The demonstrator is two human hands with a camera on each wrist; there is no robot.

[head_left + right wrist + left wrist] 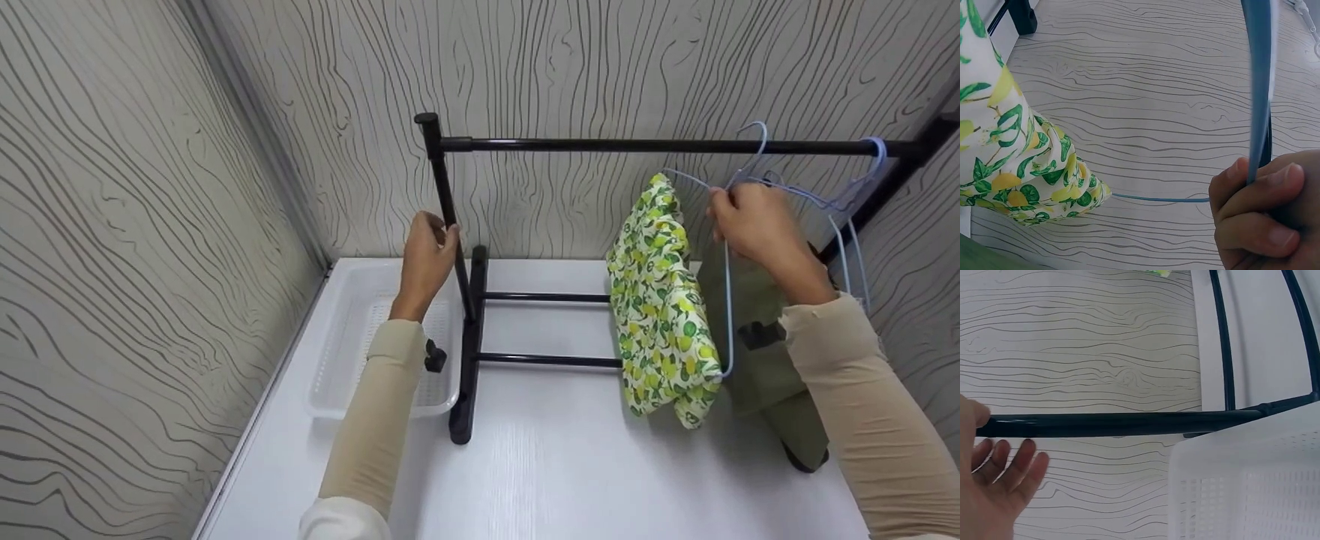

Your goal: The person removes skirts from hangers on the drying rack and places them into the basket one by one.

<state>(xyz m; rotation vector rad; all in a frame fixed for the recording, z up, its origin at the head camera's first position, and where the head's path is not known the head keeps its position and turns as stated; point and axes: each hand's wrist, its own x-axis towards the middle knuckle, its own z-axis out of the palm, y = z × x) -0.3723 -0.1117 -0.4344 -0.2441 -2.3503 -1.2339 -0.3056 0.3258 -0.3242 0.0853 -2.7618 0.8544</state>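
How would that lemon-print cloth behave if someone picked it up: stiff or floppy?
The lemon-print cloth would probably be floppy, since it hangs in soft folds and creases. It's likely light, too: it looks thin and hangs on a slender blue hanger.

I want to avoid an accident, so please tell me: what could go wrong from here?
The right hand grips the light-blue hanger below its hook; if the hook sits badly on the black rail, it may slip when released.
The lemon-print cloth might slide off if the hanger tilts.
The left hand holds the left upright of the clothes rack; a push there could shift it.
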